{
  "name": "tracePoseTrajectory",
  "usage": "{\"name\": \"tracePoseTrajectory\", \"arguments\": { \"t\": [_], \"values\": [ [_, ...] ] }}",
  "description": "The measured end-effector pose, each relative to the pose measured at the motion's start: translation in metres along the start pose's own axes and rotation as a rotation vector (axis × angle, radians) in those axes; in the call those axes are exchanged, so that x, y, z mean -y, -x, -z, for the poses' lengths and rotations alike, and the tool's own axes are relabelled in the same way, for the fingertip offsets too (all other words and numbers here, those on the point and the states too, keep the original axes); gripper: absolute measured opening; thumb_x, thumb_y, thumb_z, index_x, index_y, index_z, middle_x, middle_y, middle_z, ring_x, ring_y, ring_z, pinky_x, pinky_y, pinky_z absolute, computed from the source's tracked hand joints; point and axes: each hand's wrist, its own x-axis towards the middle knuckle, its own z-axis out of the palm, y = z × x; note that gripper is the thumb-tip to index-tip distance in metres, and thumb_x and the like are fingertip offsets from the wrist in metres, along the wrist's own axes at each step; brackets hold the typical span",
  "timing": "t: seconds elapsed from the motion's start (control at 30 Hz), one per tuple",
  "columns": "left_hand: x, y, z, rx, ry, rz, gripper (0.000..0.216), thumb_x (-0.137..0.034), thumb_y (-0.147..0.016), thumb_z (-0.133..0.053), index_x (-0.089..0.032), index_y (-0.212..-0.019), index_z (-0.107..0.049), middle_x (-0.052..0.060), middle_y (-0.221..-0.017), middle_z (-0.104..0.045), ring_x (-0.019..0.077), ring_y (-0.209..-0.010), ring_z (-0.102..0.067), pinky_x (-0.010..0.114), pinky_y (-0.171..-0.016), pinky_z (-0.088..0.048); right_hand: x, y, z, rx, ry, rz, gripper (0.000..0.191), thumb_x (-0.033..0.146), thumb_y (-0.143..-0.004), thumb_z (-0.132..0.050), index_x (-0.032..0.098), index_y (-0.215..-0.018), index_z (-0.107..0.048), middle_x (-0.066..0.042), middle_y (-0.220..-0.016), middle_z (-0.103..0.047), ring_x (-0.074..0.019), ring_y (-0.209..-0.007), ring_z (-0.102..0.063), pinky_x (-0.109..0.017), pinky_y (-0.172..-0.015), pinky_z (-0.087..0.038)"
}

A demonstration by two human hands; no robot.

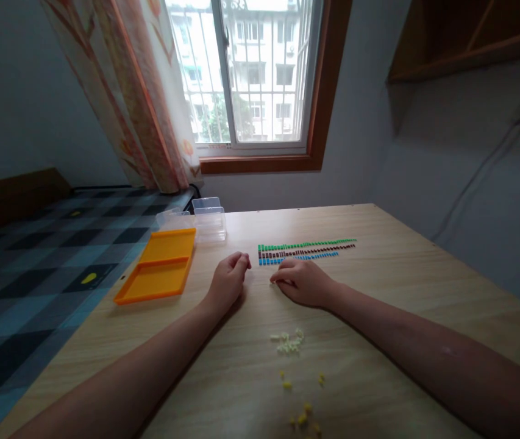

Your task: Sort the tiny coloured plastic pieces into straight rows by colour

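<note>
My left hand rests on the table with its fingers curled closed; whatever it may hold is hidden. To its right, my right hand has thumb and forefinger pinched together at the tabletop, and anything between the tips is too small to name. Just beyond the right hand lie three rows of tiny pieces: a green row, a dark brown row and a blue row, the blue one partly covered by the hand. Nearer to me is a loose pile of small cream pieces. Several yellow pieces lie scattered closer still.
An open orange tray with two parts lies at the table's left edge. Clear plastic boxes stand behind it. The wooden table borders a bed with a checked cover on the left. A window and curtain are behind.
</note>
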Motion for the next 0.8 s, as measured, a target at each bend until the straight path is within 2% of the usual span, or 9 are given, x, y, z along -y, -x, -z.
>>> {"name": "tracePoseTrajectory", "arguments": {
  "t": [0.1,0.17,0.23,0.3,0.43,0.67,0.8],
  "values": [
    [-0.002,0.001,0.008,0.084,-0.367,-0.201,0.026,-0.035,-0.084,-0.057,-0.018,-0.065,-0.059,-0.001,-0.059,-0.053,0.0141,-0.059,-0.047,0.025,-0.055,-0.036,0.000,-0.003,0.000,0.027,0.002,-0.021,0.022,0.021,-0.094,-0.057,0.023,-0.103,-0.077,-0.003,-0.086,-0.065,-0.0117,-0.078,-0.058,-0.021,-0.072,-0.041],
    [-0.003,0.004,0.011,0.135,-0.596,-0.292,0.018,-0.029,-0.085,-0.057,-0.018,-0.077,-0.069,0.001,-0.069,-0.060,0.0150,-0.062,-0.052,0.027,-0.060,-0.039,-0.001,-0.005,-0.002,0.029,0.009,-0.044,0.025,0.023,-0.095,-0.056,0.025,-0.109,-0.077,-0.003,-0.087,-0.064,-0.0110,-0.076,-0.057,-0.021,-0.070,-0.040],
    [-0.003,0.008,0.012,0.159,-0.705,-0.315,0.020,-0.023,-0.086,-0.056,-0.019,-0.090,-0.075,0.003,-0.080,-0.066,0.0156,-0.066,-0.056,0.028,-0.065,-0.043,-0.003,-0.004,-0.006,0.006,0.000,-0.069,0.027,0.022,-0.095,-0.056,0.025,-0.113,-0.076,-0.003,-0.088,-0.064,-0.0111,-0.077,-0.058,-0.021,-0.071,-0.040],
    [-0.003,0.012,0.011,0.177,-0.750,-0.320,0.026,-0.019,-0.087,-0.055,-0.022,-0.097,-0.078,0.005,-0.089,-0.069,0.0167,-0.070,-0.061,0.030,-0.070,-0.046,-0.005,-0.003,-0.008,-0.023,-0.024,-0.085,0.028,0.019,-0.094,-0.055,0.023,-0.113,-0.076,-0.004,-0.088,-0.065,-0.0117,-0.079,-0.059,-0.021,-0.073,-0.041],
    [-0.002,0.016,0.010,0.218,-0.764,-0.324,0.033,-0.013,-0.083,-0.054,-0.024,-0.100,-0.081,0.005,-0.093,-0.071,0.0183,-0.075,-0.065,0.031,-0.074,-0.049,-0.006,0.000,-0.009,-0.016,-0.037,-0.072,0.026,0.016,-0.090,-0.056,0.022,-0.102,-0.078,-0.004,-0.084,-0.065,-0.0123,-0.078,-0.058,-0.022,-0.071,-0.040],
    [-0.002,0.017,0.009,0.257,-0.846,-0.332,0.035,-0.016,-0.085,-0.054,-0.030,-0.103,-0.081,0.004,-0.094,-0.070,0.0169,-0.075,-0.065,0.028,-0.069,-0.049,-0.001,-0.002,-0.007,0.044,0.011,-0.070,0.026,0.022,-0.093,-0.059,0.028,-0.111,-0.077,-0.002,-0.083,-0.066,-0.0099,-0.072,-0.056,-0.021,-0.065,-0.035],
    [-0.003,0.014,0.012,0.245,-0.934,-0.329,0.035,-0.020,-0.090,-0.052,-0.033,-0.109,-0.079,0.004,-0.097,-0.069,0.0173,-0.075,-0.064,0.028,-0.068,-0.048,0.001,-0.003,-0.007,0.045,0.023,-0.090,0.025,0.022,-0.093,-0.059,0.029,-0.108,-0.078,-0.001,-0.083,-0.067,-0.0097,-0.072,-0.058,-0.021,-0.064,-0.034]
  ]
}}
